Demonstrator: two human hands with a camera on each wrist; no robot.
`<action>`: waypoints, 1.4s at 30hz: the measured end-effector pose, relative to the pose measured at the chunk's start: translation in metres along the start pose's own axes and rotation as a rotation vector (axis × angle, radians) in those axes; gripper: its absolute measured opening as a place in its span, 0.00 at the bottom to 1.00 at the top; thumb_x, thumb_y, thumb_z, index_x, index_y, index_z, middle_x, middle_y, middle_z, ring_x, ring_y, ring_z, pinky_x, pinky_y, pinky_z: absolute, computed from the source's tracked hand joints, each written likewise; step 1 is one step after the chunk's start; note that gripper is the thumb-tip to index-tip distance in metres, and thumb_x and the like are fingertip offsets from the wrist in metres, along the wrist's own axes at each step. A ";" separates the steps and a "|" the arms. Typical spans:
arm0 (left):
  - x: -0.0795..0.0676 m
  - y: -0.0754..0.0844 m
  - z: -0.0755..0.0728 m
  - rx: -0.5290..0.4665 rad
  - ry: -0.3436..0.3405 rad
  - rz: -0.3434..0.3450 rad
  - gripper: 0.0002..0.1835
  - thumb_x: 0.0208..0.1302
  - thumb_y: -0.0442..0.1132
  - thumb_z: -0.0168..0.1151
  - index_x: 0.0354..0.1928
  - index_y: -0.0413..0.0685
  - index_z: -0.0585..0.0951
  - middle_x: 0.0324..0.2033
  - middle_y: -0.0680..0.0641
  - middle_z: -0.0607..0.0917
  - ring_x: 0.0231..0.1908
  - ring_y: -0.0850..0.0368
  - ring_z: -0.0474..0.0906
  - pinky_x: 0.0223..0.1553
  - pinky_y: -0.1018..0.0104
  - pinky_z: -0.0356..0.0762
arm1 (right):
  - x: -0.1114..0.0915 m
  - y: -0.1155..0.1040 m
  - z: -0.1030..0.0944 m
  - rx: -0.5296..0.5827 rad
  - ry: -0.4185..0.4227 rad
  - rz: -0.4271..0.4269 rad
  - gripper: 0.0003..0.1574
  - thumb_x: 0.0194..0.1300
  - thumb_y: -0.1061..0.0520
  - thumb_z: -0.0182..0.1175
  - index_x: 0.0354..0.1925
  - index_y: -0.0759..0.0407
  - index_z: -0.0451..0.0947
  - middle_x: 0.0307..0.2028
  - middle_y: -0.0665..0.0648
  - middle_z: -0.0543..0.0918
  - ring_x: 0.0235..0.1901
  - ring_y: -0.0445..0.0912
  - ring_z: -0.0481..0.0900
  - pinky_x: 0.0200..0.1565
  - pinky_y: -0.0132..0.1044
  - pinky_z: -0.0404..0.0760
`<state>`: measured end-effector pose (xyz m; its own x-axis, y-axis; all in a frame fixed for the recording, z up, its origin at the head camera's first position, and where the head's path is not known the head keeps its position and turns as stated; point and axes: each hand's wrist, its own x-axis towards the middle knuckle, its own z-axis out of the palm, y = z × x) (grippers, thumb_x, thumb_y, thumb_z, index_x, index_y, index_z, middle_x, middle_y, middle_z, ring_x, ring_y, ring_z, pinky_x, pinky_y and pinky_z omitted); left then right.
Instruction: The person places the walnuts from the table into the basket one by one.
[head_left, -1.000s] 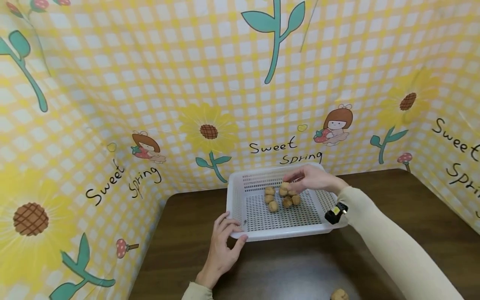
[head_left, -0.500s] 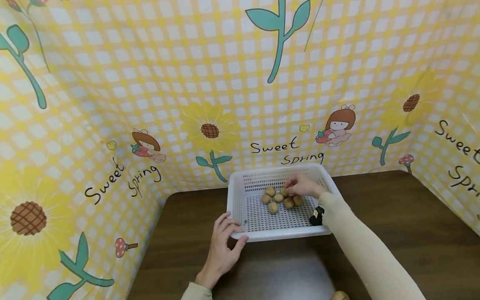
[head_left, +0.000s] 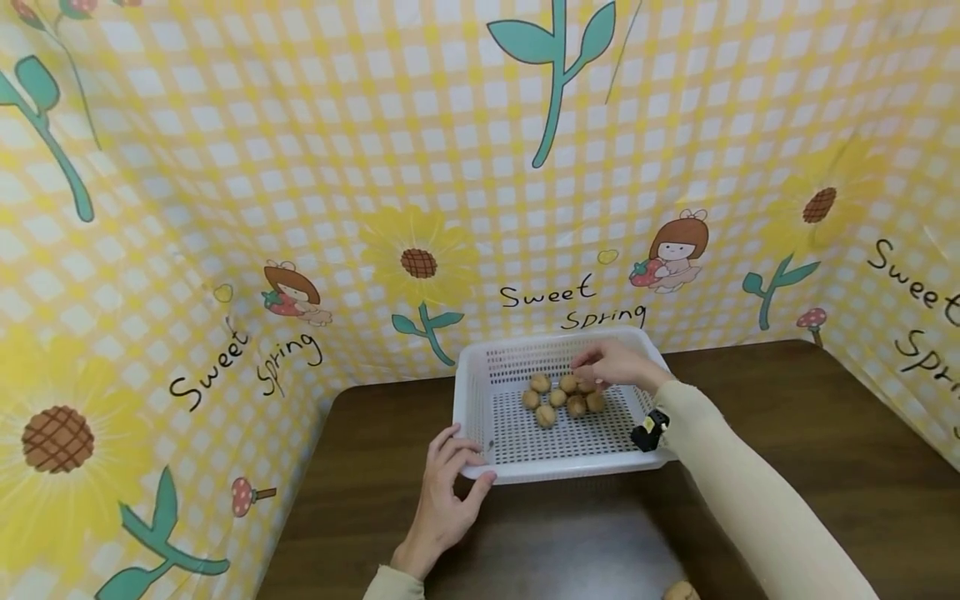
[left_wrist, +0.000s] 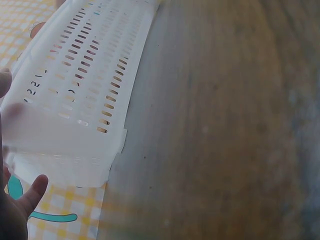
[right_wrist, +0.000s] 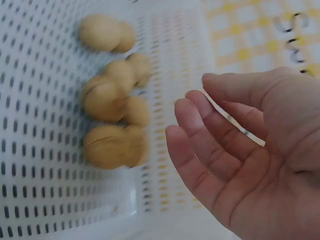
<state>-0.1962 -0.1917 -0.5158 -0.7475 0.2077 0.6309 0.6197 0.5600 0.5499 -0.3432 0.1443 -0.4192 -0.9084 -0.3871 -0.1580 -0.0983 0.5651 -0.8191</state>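
A white perforated plastic basket [head_left: 562,475] stands on the table with several walnuts [head_left: 546,416] in it. My left hand [head_left: 444,500] holds its near left corner, fingertips over the rim and thumb at the front edge. In the left wrist view, the basket's slotted side [left_wrist: 75,65] shows, with one finger [left_wrist: 36,192] sticking out below. My right hand [head_left: 615,365] is over the back right part of the basket, beside the walnuts. In the right wrist view its fingers are loosely bent, apart from the thumb, and hold nothing; the walnuts [right_wrist: 105,97] look blurred there.
One more walnut [head_left: 681,592] lies on the brown wooden table [head_left: 555,542] at the near edge of the head view, partly cut off. A yellow checked cloth [head_left: 337,167] with printed flowers hangs behind the table and at both sides.
My right hand reached down into the basket among the walnuts, then drew slightly back to the right. Some walnuts have spread apart. My left hand stays at the corner.
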 end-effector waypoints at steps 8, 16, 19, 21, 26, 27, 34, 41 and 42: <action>0.001 -0.002 -0.001 0.006 0.002 -0.010 0.07 0.66 0.42 0.74 0.36 0.58 0.82 0.49 0.47 0.87 0.72 0.39 0.68 0.72 0.34 0.66 | -0.047 -0.018 0.006 0.082 -0.012 -0.160 0.23 0.77 0.52 0.64 0.61 0.65 0.83 0.49 0.62 0.90 0.43 0.51 0.87 0.43 0.42 0.90; -0.002 -0.005 -0.002 0.009 0.010 0.006 0.08 0.65 0.41 0.75 0.36 0.59 0.81 0.49 0.48 0.87 0.72 0.39 0.68 0.73 0.38 0.65 | -0.108 0.000 0.057 0.197 -0.112 -0.429 0.14 0.74 0.59 0.66 0.54 0.65 0.85 0.48 0.62 0.90 0.43 0.38 0.88 0.47 0.35 0.90; -0.003 -0.005 -0.003 0.014 0.016 0.020 0.09 0.65 0.40 0.75 0.36 0.59 0.81 0.48 0.49 0.87 0.72 0.39 0.69 0.72 0.37 0.66 | -0.126 0.006 0.073 0.379 -0.194 -0.556 0.13 0.74 0.66 0.63 0.54 0.73 0.81 0.45 0.57 0.91 0.41 0.38 0.89 0.44 0.38 0.92; -0.003 -0.005 -0.004 0.009 0.016 0.015 0.09 0.65 0.40 0.75 0.36 0.59 0.81 0.49 0.48 0.87 0.72 0.39 0.68 0.72 0.36 0.66 | -0.134 0.010 0.080 0.488 -0.280 -0.574 0.14 0.74 0.68 0.61 0.55 0.74 0.79 0.45 0.52 0.91 0.39 0.38 0.89 0.42 0.38 0.92; -0.004 -0.004 -0.006 0.006 0.010 -0.012 0.08 0.65 0.41 0.74 0.36 0.59 0.81 0.50 0.45 0.87 0.73 0.39 0.67 0.73 0.34 0.65 | -0.136 0.037 0.094 0.523 -0.397 -0.529 0.18 0.74 0.68 0.62 0.59 0.76 0.77 0.48 0.64 0.90 0.41 0.36 0.88 0.42 0.36 0.91; -0.004 -0.004 -0.006 0.011 0.013 -0.009 0.08 0.65 0.41 0.74 0.36 0.59 0.81 0.50 0.45 0.87 0.73 0.39 0.68 0.72 0.34 0.66 | -0.134 0.045 0.096 0.513 -0.406 -0.515 0.20 0.74 0.68 0.62 0.60 0.78 0.76 0.49 0.70 0.88 0.41 0.36 0.88 0.42 0.35 0.91; -0.007 -0.003 -0.002 0.012 0.030 0.001 0.08 0.66 0.40 0.74 0.36 0.59 0.81 0.49 0.48 0.86 0.72 0.38 0.68 0.70 0.35 0.68 | -0.133 0.089 0.093 0.536 -0.571 -0.335 0.30 0.74 0.67 0.61 0.69 0.78 0.68 0.60 0.84 0.78 0.50 0.40 0.88 0.49 0.32 0.89; -0.004 -0.001 0.003 0.013 0.025 0.039 0.09 0.64 0.40 0.74 0.36 0.58 0.81 0.49 0.48 0.87 0.71 0.37 0.69 0.71 0.38 0.68 | -0.159 0.112 0.073 0.656 -0.751 -0.344 0.39 0.74 0.65 0.64 0.75 0.76 0.60 0.69 0.72 0.77 0.62 0.47 0.84 0.63 0.39 0.86; -0.003 0.000 0.003 0.012 0.022 0.033 0.09 0.64 0.40 0.75 0.36 0.58 0.81 0.49 0.48 0.87 0.72 0.38 0.68 0.72 0.39 0.67 | -0.163 0.116 0.070 0.680 -0.776 -0.332 0.41 0.74 0.64 0.65 0.76 0.75 0.60 0.70 0.68 0.77 0.64 0.47 0.83 0.64 0.39 0.85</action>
<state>-0.1946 -0.1902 -0.5198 -0.7211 0.2085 0.6608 0.6410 0.5627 0.5219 -0.1783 0.2219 -0.5269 -0.3496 -0.9367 0.0182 0.1713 -0.0830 -0.9817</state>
